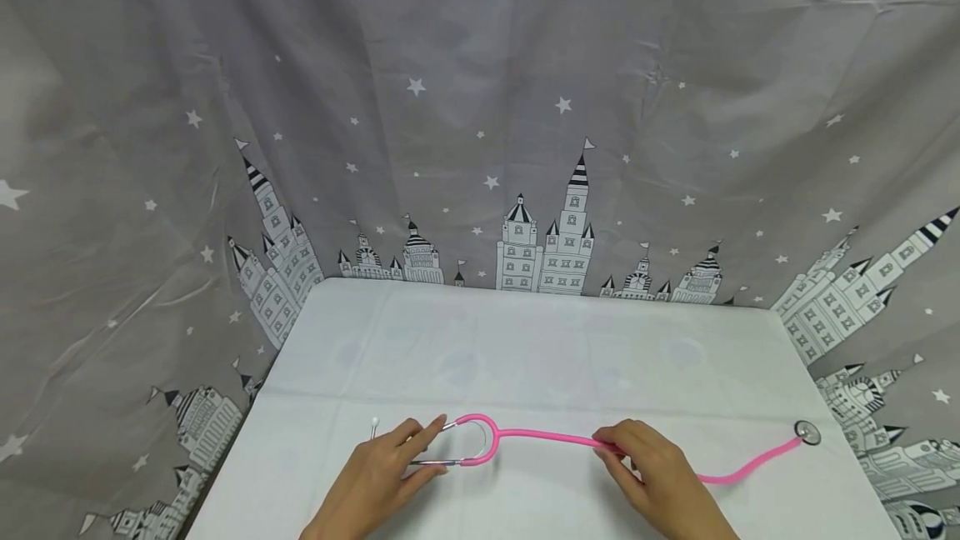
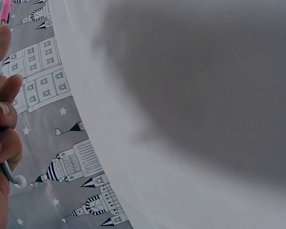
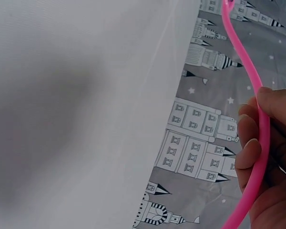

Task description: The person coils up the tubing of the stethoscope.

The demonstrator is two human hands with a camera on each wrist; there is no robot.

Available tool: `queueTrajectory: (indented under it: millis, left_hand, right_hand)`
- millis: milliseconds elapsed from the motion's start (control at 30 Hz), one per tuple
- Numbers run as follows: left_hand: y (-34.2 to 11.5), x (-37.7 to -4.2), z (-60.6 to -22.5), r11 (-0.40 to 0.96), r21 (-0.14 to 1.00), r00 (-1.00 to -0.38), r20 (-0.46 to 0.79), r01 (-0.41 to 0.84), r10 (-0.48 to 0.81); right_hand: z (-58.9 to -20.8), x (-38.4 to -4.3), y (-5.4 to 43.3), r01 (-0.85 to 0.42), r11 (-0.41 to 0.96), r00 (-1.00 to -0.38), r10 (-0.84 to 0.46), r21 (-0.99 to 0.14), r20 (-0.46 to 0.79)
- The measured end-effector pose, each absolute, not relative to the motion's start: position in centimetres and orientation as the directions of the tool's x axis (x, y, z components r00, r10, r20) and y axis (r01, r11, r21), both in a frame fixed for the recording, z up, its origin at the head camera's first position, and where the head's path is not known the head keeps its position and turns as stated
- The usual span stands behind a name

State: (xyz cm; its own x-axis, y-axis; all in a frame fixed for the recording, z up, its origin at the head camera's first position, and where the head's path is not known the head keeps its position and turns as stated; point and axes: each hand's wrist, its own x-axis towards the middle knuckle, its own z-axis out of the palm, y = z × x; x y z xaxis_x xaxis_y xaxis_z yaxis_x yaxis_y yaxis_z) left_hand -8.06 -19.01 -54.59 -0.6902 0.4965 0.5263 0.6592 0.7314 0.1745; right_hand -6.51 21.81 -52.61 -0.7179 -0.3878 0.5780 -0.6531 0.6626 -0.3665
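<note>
A pink stethoscope (image 1: 543, 436) stretches from left to right between the two hands. My left hand (image 1: 386, 463) grips its metal ear tubes, with one white ear tip showing past the fingers. In the left wrist view, curled fingers (image 2: 5, 114) wrap the tubes, and an ear tip (image 2: 20, 182) pokes out below. Farther along, my right hand (image 1: 651, 473) pinches the pink tubing (image 3: 248, 62) between thumb and fingers. Beyond that hand the tube sags and rises to the round chest piece (image 1: 807, 432) at the far right.
A white cloth covers the table (image 1: 480, 348), and shadows of the hands fall on it. Behind and at both sides hangs a grey curtain (image 1: 450, 40) printed with stars and castles.
</note>
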Motion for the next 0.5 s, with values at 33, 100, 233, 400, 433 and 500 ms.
queueTrajectory:
  millis: [33, 100, 233, 400, 433, 500]
  left_hand:
    - [-19.0, -8.1, -54.6, 0.731, 0.174, -0.691, 0.525, 0.659, 0.498]
    - [-18.9, -8.1, -54.7, 0.73, 0.173, -0.689, 0.524, 0.662, 0.5]
    - [-18.6, -8.1, -54.7, 0.726, 0.163, -0.679, 0.532, 0.668, 0.506]
    - [-18.4, -8.2, -54.6, 0.722, 0.158, -0.671, 0.541, 0.674, 0.507]
    - [-18.3, -8.2, -54.6, 0.722, 0.159, -0.671, 0.541, 0.673, 0.506]
    - [-18.2, -8.2, -54.7, 0.722, 0.158, -0.67, 0.543, 0.673, 0.505]
  right_hand:
    - [-52.5, -6.5, 21.8, -0.652, 0.663, -0.719, -0.388, -0.367, 0.577]
    - [-52.3, -6.5, 21.6, -0.65, 0.669, -0.72, -0.389, -0.362, 0.574]
    - [-51.8, -6.7, 21.4, -0.66, 0.668, -0.708, -0.4, -0.344, 0.581]
    - [-51.3, -7.0, 21.0, -0.7, 0.639, -0.664, -0.42, -0.318, 0.619]
    - [-51.3, -7.0, 20.9, -0.709, 0.632, -0.655, -0.425, -0.312, 0.625]
    - [-51.1, -7.1, 20.7, -0.719, 0.622, -0.645, -0.433, -0.309, 0.63]
